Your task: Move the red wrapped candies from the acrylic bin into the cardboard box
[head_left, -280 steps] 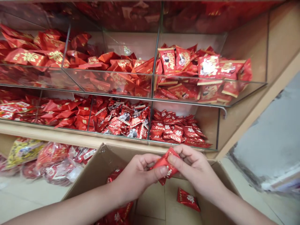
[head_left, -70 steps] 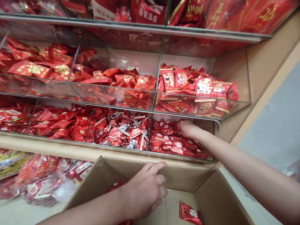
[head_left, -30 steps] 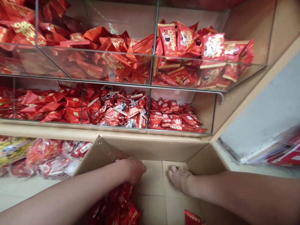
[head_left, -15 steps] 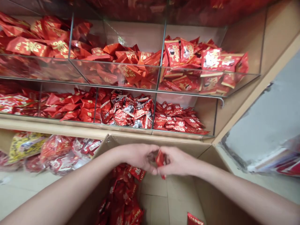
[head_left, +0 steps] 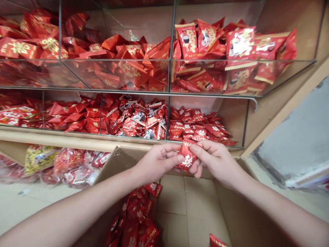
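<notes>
Between my two hands is a small red candy packet [head_left: 186, 158] with pale lettering. My left hand [head_left: 159, 161] pinches its left side with the thumb in front. On its right edge, the thumb of my right hand [head_left: 214, 158] presses the front while the other fingers curl behind. Both hands are above a cardboard box [head_left: 174, 195], near its far wall. A heap of similar red packets [head_left: 138, 216] lies along the left inside of the box. One more packet [head_left: 216, 241] shows at the bottom edge, cut off by the frame.
Ahead stands a wooden shelf [head_left: 280, 120] with clear-fronted compartments full of red packets. Bagged goods, among them a yellow bag [head_left: 41, 158], lie under it at the left. A grey wall [head_left: 298, 137] rises on the right, with pale floor tiles [head_left: 28, 206] at the left.
The packet has turned so that its printed face shows. My hands have moved slightly up and right, spreading a little apart with it. The view has moved nearer the shelf.
</notes>
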The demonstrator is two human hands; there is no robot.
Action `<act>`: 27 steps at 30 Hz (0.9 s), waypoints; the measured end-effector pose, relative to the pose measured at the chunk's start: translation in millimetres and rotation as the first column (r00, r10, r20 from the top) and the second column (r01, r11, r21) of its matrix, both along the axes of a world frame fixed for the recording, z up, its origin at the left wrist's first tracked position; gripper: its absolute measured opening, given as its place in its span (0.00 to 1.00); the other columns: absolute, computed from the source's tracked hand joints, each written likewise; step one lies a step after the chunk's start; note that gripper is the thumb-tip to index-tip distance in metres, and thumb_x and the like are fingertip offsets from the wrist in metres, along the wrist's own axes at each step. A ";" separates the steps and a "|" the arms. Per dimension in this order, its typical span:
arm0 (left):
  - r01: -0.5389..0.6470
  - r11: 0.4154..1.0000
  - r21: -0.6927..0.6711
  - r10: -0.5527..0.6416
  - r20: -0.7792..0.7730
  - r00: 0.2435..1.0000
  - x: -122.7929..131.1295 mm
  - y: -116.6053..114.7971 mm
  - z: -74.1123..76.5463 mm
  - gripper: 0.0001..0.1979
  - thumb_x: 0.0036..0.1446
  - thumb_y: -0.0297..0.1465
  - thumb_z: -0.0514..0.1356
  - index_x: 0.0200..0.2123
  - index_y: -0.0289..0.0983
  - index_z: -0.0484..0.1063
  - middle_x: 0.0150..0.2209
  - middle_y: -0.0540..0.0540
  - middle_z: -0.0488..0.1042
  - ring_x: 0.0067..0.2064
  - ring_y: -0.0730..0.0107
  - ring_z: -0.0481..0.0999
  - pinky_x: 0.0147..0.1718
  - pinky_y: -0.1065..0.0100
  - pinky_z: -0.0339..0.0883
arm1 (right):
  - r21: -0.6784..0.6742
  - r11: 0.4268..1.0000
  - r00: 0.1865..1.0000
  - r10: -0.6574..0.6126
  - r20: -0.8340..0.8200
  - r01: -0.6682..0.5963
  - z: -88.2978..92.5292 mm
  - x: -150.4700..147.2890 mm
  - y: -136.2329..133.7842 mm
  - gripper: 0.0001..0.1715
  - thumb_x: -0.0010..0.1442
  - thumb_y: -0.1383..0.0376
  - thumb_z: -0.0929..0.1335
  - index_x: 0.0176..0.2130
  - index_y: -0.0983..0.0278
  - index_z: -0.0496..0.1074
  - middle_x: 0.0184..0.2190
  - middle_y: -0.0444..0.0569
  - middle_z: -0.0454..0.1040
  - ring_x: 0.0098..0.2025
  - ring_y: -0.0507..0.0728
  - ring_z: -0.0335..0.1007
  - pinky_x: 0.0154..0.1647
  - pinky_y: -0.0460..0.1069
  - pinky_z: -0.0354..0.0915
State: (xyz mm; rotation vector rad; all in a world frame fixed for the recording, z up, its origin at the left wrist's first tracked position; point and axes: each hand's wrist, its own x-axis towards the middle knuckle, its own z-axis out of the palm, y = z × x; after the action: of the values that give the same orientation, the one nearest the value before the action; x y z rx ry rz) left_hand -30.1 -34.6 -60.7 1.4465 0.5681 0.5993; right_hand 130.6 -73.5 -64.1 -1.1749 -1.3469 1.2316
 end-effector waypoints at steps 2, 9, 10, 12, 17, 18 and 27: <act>-0.072 0.997 0.001 0.072 0.035 0.997 1.6 -0.9 0.8 0.13 0.50 0.31 0.58 0.41 0.36 0.67 0.29 0.50 0.73 0.30 0.76 0.72 0.33 0.70 0.66 | 0.022 1.000 0.999 -0.021 -0.027 0.022 -0.6 0.1 -0.3 0.17 0.53 0.54 0.62 0.27 0.66 0.61 0.14 0.43 0.70 0.15 0.49 0.65 0.15 0.43 0.63; -0.023 1.000 0.016 0.022 0.072 0.997 3.9 -8.9 -2.4 0.15 0.51 0.26 0.57 0.43 0.35 0.62 0.31 0.49 0.73 0.32 0.77 0.72 0.32 0.74 0.65 | 0.082 0.997 1.000 0.012 0.021 -0.014 -5.0 1.9 -0.9 0.15 0.49 0.55 0.66 0.28 0.65 0.62 0.18 0.41 0.67 0.18 0.47 0.64 0.16 0.43 0.63; -0.037 0.999 0.027 0.035 0.079 0.996 3.5 -9.8 -3.7 0.16 0.51 0.26 0.57 0.44 0.36 0.60 0.31 0.49 0.73 0.33 0.77 0.72 0.34 0.73 0.65 | 0.085 0.996 0.999 0.036 0.029 -0.039 -4.9 1.9 -1.2 0.15 0.48 0.56 0.67 0.29 0.65 0.63 0.20 0.41 0.67 0.19 0.47 0.64 0.16 0.43 0.64; 0.002 0.998 0.066 -0.008 0.090 0.996 1.8 -10.5 -5.6 0.18 0.51 0.25 0.57 0.46 0.37 0.58 0.33 0.49 0.72 0.35 0.76 0.72 0.36 0.71 0.65 | 0.072 0.993 0.995 0.092 0.048 -0.096 -4.3 2.1 -1.5 0.15 0.47 0.57 0.68 0.31 0.66 0.64 0.22 0.42 0.67 0.21 0.47 0.64 0.16 0.42 0.62; 0.122 0.977 0.178 -0.134 0.059 0.989 -3.0 -9.0 -6.5 0.21 0.52 0.24 0.55 0.49 0.40 0.53 0.37 0.47 0.71 0.39 0.73 0.71 0.39 0.68 0.64 | 0.005 0.992 0.991 0.125 0.044 -0.125 -2.2 3.3 -0.5 0.15 0.48 0.57 0.67 0.28 0.67 0.63 0.18 0.40 0.64 0.19 0.45 0.59 0.13 0.40 0.57; 0.131 0.971 0.201 -0.144 0.050 0.988 -3.6 -8.9 -6.1 0.23 0.52 0.24 0.55 0.51 0.40 0.51 0.38 0.46 0.71 0.39 0.72 0.71 0.40 0.67 0.63 | -0.001 0.993 0.993 0.116 0.036 -0.116 -2.2 3.2 -0.1 0.16 0.47 0.56 0.67 0.28 0.67 0.63 0.17 0.39 0.63 0.18 0.45 0.58 0.13 0.39 0.56; 0.132 0.961 0.244 -0.111 -0.097 0.989 -6.0 -11.6 -5.9 0.31 0.52 0.22 0.53 0.56 0.44 0.43 0.42 0.46 0.68 0.41 0.73 0.68 0.40 0.69 0.62 | 0.063 0.988 0.986 0.132 0.101 -0.139 -5.5 -0.9 -1.8 0.10 0.49 0.61 0.67 0.29 0.65 0.65 0.17 0.38 0.62 0.17 0.44 0.56 0.14 0.40 0.56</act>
State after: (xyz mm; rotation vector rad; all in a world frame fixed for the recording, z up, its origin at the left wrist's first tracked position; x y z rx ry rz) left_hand -36.1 -46.2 -66.6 1.7375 0.4754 0.5292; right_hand 129.7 -75.2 -69.7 -1.1210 -1.5513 1.2254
